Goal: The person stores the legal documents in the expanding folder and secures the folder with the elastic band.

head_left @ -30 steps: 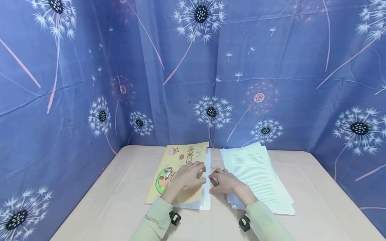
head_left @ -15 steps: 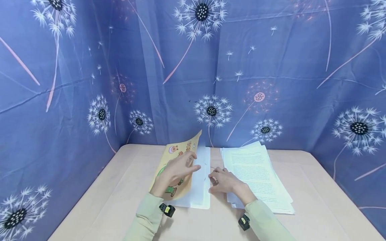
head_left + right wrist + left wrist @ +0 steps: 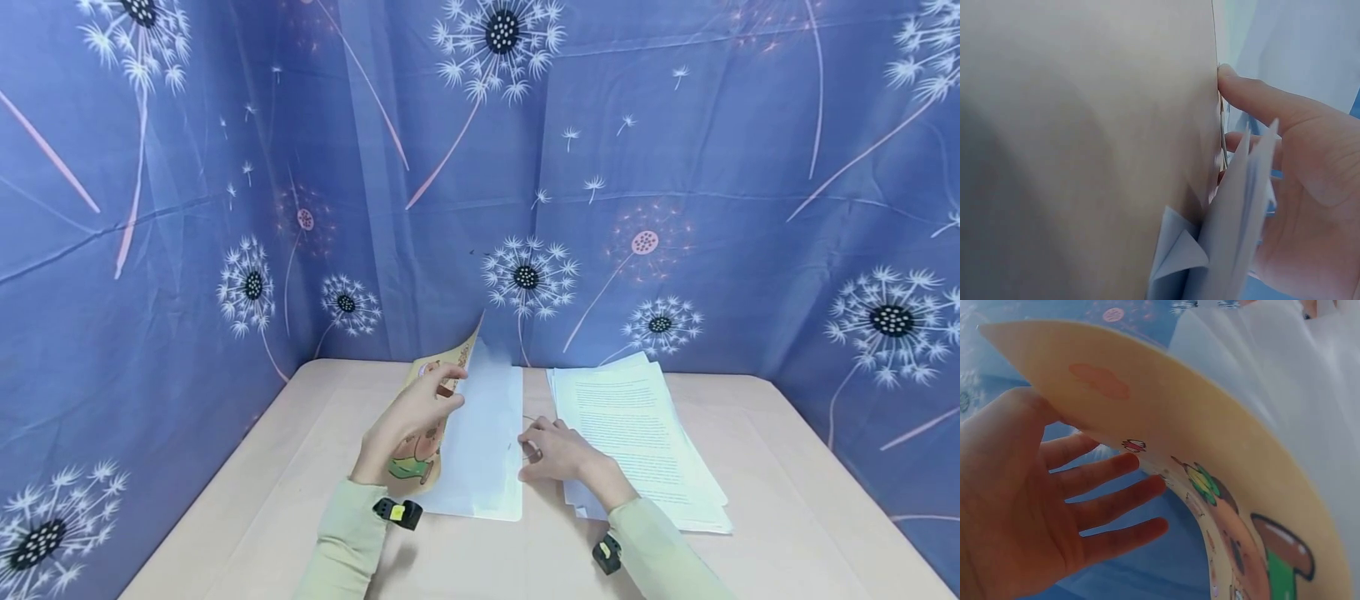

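My left hand (image 3: 414, 410) pinches the free edge of a booklet's yellow, cartoon-printed cover (image 3: 422, 457), with the thumb at that edge. Bent upright, the cover curves strongly in the left wrist view, where the left fingers are fairly straight and spread. Milky, translucent sheets (image 3: 487, 467) lie uncovered under it. Beside their right edge my right hand (image 3: 562, 454) rests low, fingers loosely bent and a ring on one. The thumb (image 3: 1254, 94) touches the table in the right wrist view. A thin line by those fingertips is too small to identify.
A loose stack of printed paper (image 3: 633, 450) lies right of the booklet, partly under the right wrist. The pale table (image 3: 262, 500) meets a blue dandelion-patterned cloth (image 3: 450, 275) at the back and sides.
The yellow cover lay nearly flat and has been lifted and bent leftward by my left hand, baring the sheets beneath. My right hand has stayed in place.
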`<state>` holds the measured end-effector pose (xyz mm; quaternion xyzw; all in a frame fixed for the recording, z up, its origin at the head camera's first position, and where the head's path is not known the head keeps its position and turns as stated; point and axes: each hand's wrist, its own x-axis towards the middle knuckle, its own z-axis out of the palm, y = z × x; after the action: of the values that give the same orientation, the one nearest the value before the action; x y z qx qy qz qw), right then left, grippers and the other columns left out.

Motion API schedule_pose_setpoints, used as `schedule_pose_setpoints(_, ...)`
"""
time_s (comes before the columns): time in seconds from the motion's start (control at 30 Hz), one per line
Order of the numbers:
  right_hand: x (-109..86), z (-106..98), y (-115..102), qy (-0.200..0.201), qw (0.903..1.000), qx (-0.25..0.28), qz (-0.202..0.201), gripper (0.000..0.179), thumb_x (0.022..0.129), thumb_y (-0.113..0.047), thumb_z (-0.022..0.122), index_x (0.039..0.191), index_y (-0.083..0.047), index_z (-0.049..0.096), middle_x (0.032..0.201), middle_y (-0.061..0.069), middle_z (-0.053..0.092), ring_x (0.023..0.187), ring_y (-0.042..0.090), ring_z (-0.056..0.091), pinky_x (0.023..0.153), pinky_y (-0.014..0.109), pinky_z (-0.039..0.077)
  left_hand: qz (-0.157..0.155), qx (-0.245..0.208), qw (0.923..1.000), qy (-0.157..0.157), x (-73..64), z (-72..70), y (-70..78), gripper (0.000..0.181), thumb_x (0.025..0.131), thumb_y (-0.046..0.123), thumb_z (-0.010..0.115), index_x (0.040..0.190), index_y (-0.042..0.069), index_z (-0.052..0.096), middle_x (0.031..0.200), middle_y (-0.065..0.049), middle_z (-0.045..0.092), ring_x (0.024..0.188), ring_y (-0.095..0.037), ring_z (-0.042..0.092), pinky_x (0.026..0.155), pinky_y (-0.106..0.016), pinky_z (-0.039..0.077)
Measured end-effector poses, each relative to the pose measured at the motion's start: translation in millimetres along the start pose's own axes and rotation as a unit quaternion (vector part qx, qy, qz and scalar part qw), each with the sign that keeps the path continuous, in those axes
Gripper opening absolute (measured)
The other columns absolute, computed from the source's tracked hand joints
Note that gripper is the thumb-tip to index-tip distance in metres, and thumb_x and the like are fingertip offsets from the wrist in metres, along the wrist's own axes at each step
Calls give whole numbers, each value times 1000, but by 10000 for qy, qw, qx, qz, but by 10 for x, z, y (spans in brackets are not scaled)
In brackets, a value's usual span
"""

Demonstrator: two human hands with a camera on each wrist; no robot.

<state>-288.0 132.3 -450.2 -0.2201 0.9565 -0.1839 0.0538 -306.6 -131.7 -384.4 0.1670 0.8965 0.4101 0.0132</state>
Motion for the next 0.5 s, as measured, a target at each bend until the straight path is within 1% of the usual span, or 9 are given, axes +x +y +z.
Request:
schedule_pose_setpoints(0.07,0,-2,-3,1,10000,-2,10,64,75,-40,81,129,-10,65,126,6,58,113,33,52,98,59,42,60,-104,9999,49,-11,-57,-5,46,96,24,58,141,25,53,144,-1,50,116,-24,60,70,-34,51)
schedule_pose_setpoints(0.1,-1,-5,-6,2,10000,3,15,64,75,-40,81,129,-10,65,126,6,58,113,33,52,98,59,42,116,-113,9998,97,-15,-84,-8,47,96,23,58,143,23,52,144,-3,50,114,-24,61,74,-34,51)
schedule_pose_setpoints(0.17,-1,-7,-11,-1,10000,17,24,63,76,-40,81,129,-11,65,126,6,58,113,33,52,98,59,42,186,-84,9996,171,-24,-132,-21,51,96,22,58,146,20,49,145,-5,50,110,-23,62,79,-35,51)
schedule_pose_setpoints(0.23,-3,-7,-14,-6,10000,33,27,63,76,-39,81,129,-11,65,126,5,57,112,32,52,98,59,42,187,-76,9994,264,-32,-175,-31,53,96,22,57,148,21,47,143,-6,53,107,-22,63,82,-35,52)
schedule_pose_setpoints(0.3,-6,-9,-16,-13,10000,65,31,63,76,-39,81,129,-10,65,126,5,57,111,32,52,98,59,42,148,-74,9993,337,-44,-216,-36,55,95,23,57,149,21,46,140,-7,56,105,-21,63,81,-35,52)
schedule_pose_setpoints(0.33,-8,-9,-18,-21,10000,67,33,62,76,-38,81,129,-10,65,125,5,57,111,31,52,98,59,42,105,-60,9992,380,-52,-237,-39,55,95,25,56,149,22,47,138,-7,58,104,-21,63,81,-34,52)
schedule_pose_setpoints(0.4,-12,-10,-22,-22,10000,76,42,62,76,-38,81,129,-10,65,125,4,57,110,31,51,99,60,42,62,-95,9988,480,-71,-279,-39,53,94,25,56,147,20,50,133,-9,62,105,-22,63,80,-36,51)
schedule_pose_setpoints(0.5,-12,-2,-25,-34,9999,79,53,63,76,-38,81,130,-10,65,124,4,57,110,30,51,99,60,42,40,-121,9978,653,-105,-346,-47,48,94,25,56,142,18,56,126,-9,66,107,-23,64,83,-37,52)
